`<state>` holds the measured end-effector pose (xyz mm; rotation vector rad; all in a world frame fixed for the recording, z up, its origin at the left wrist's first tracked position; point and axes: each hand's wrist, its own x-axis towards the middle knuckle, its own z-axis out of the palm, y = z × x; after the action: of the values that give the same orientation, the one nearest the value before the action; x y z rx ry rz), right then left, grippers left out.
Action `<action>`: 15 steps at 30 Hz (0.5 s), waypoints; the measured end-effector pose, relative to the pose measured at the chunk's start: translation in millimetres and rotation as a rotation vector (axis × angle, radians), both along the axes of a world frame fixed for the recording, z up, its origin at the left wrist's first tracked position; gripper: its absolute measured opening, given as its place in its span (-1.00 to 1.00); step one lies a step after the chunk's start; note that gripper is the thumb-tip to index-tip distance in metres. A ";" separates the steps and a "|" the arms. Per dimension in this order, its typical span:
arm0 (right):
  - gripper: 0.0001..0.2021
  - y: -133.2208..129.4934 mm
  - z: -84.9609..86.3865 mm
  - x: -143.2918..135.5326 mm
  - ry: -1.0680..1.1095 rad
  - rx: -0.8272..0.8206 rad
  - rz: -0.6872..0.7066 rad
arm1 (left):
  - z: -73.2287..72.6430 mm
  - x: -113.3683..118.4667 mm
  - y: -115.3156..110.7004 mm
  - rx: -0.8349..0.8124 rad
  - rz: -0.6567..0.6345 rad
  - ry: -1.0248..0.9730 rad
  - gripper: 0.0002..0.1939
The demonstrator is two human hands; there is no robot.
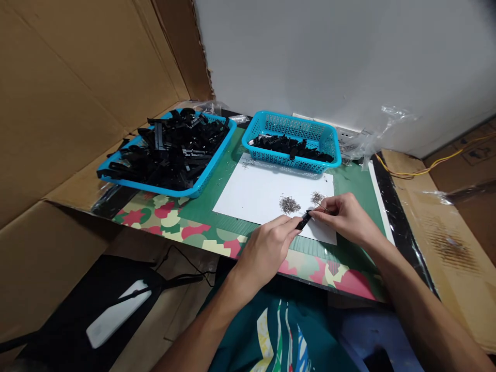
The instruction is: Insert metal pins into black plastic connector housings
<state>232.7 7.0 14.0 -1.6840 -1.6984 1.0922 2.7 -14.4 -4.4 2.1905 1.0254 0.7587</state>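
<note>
A green shirt [310, 310] fronts the counter's [166, 219] near edge; left fingers [285, 224] clasp a black part [304, 221], seemingly unfinished; right fingers [324, 217] pinch, contents unclear; left-edge basket [215, 163] heaped, back-edge basket [287, 159] part-filled.

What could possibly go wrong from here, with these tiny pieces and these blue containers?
The right hand is close to two loose piles of tiny pieces; a brush might scatter them across the white sheet. The larger blue container is heaped high with black parts, so some could slide off.
</note>
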 end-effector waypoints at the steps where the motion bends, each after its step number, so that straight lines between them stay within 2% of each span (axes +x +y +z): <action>1: -0.61 0.5 0.9 1.5 -0.021 0.001 0.017 | 0.2 -0.3 0.1 -0.001 -0.003 0.003 -0.69; 7: -0.60 1.6 6.5 5.5 -0.109 0.056 0.084 | -3.1 -1.2 0.5 0.011 0.004 0.020 -0.69; 15: -0.62 1.5 10.5 5.1 -0.157 0.147 0.055 | -5.3 -0.5 1.0 0.036 0.022 0.021 -0.72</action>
<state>237.8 8.5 24.4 -1.6758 -1.8833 0.8550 2.3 -13.4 -9.7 2.2257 1.0558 0.7709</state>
